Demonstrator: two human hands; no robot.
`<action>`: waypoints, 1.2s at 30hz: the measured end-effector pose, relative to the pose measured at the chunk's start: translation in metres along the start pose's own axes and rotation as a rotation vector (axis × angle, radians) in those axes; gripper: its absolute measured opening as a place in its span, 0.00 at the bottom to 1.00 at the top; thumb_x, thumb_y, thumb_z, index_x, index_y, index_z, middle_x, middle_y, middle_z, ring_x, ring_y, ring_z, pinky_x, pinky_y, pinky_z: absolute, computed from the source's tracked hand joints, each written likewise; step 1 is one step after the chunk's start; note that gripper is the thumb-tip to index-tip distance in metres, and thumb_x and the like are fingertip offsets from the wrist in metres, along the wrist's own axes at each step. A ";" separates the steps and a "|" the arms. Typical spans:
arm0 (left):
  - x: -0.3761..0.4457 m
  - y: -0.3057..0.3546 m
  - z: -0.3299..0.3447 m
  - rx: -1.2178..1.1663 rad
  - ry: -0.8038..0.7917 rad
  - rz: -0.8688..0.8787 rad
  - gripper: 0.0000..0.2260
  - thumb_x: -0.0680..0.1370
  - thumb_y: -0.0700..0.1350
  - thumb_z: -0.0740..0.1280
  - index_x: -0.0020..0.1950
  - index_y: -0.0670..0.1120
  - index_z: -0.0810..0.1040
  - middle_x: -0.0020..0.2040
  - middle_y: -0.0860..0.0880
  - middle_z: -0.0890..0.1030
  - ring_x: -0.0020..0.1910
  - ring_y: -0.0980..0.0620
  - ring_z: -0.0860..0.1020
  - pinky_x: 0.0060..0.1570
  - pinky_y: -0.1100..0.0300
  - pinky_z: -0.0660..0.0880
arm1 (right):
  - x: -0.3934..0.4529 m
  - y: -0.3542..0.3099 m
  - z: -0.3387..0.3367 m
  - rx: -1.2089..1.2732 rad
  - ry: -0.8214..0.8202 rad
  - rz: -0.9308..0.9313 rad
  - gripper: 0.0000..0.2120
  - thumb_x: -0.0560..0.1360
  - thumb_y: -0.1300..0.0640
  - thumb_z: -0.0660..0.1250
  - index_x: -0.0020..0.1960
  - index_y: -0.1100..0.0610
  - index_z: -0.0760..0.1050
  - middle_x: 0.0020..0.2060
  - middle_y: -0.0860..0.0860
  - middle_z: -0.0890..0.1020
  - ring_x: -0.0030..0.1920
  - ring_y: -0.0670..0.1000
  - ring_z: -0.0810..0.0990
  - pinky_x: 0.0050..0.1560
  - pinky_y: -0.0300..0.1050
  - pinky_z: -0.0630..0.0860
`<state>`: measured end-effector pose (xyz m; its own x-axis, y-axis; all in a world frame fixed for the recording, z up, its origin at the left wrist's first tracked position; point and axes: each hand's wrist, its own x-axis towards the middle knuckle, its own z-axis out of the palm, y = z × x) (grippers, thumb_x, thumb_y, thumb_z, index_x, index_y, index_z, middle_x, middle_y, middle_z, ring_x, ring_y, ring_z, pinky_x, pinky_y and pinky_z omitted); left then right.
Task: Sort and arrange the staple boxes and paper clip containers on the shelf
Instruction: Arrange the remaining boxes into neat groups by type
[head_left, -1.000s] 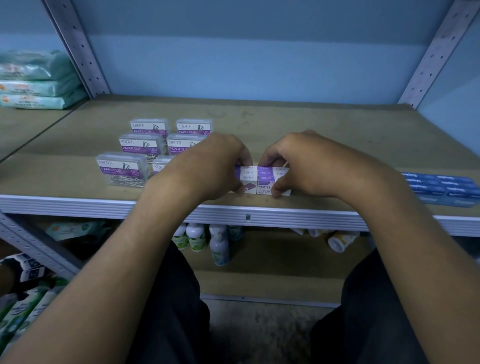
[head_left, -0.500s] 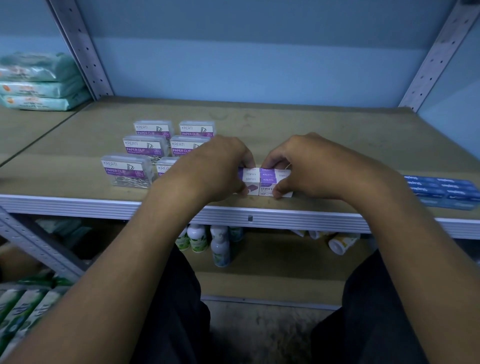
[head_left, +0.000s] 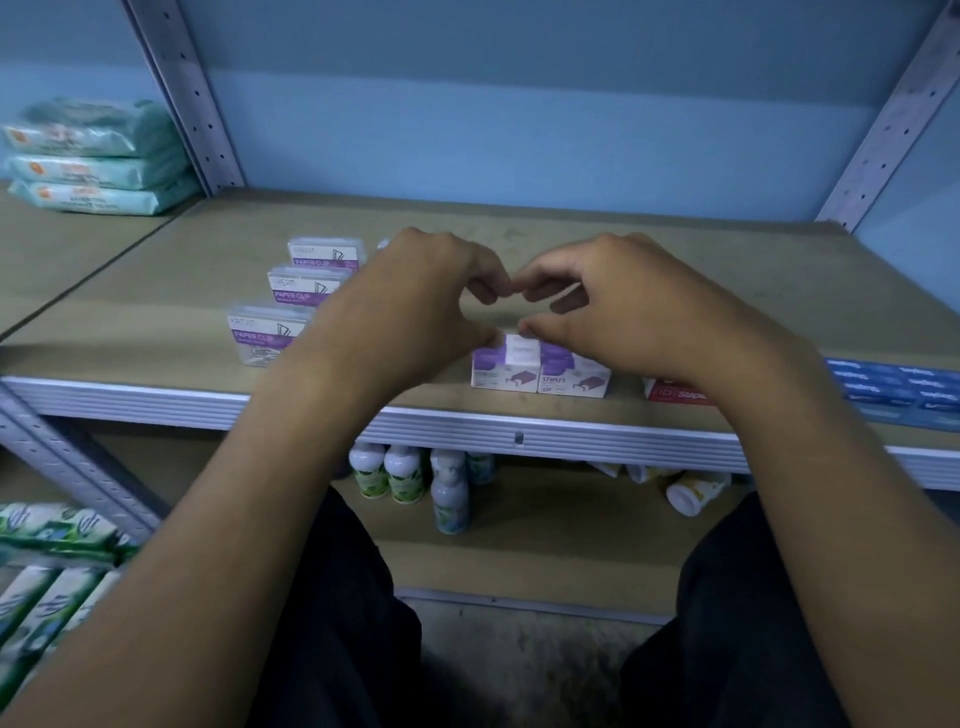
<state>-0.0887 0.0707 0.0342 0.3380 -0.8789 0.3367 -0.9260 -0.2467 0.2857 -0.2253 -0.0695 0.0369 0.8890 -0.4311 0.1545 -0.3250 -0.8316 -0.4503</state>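
Two white-and-purple staple boxes (head_left: 540, 371) stand side by side near the front edge of the brown shelf (head_left: 701, 280). My left hand (head_left: 415, 301) and my right hand (head_left: 639, 306) hover just above and behind them with fingers loosely curled, holding nothing. Both thumb tips are close to the boxes' tops; I cannot tell if they touch. Clear paper clip containers with purple labels (head_left: 262, 332) stand in rows to the left, partly hidden by my left hand and forearm. A red staple box (head_left: 670, 392) shows under my right wrist.
Blue boxes (head_left: 893, 387) lie flat at the shelf's right front. Tissue packs (head_left: 98, 161) are stacked on the neighbouring shelf at the left. Small bottles (head_left: 405, 473) stand on the lower shelf. Grey metal uprights (head_left: 182, 98) frame the bay.
Both hands have let go of the white-and-purple staple boxes and lifted up and back. The boxes now stand uncovered, and a red box has come into view on the right.
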 end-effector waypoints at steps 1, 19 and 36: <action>-0.002 -0.005 -0.002 -0.008 0.032 -0.001 0.16 0.71 0.50 0.76 0.58 0.54 0.82 0.53 0.57 0.84 0.51 0.58 0.79 0.53 0.61 0.75 | 0.002 -0.002 0.002 0.014 0.015 -0.014 0.19 0.74 0.47 0.74 0.65 0.43 0.79 0.57 0.40 0.83 0.51 0.34 0.79 0.53 0.37 0.75; -0.025 -0.094 -0.029 0.109 0.233 -0.212 0.13 0.75 0.52 0.71 0.59 0.53 0.82 0.55 0.55 0.83 0.52 0.56 0.77 0.44 0.67 0.62 | 0.048 -0.040 0.040 0.042 0.023 -0.128 0.19 0.77 0.47 0.71 0.67 0.38 0.76 0.64 0.39 0.79 0.56 0.44 0.80 0.58 0.47 0.77; -0.004 -0.124 -0.023 0.011 -0.015 -0.279 0.13 0.75 0.49 0.70 0.59 0.58 0.82 0.60 0.55 0.81 0.57 0.53 0.76 0.51 0.61 0.69 | 0.073 -0.031 0.068 0.137 0.046 -0.085 0.14 0.79 0.53 0.69 0.62 0.39 0.80 0.58 0.42 0.82 0.50 0.39 0.79 0.47 0.30 0.69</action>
<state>0.0288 0.1143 0.0184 0.5774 -0.7825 0.2331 -0.7995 -0.4839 0.3559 -0.1281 -0.0516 0.0026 0.8949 -0.3790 0.2356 -0.1993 -0.8117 -0.5490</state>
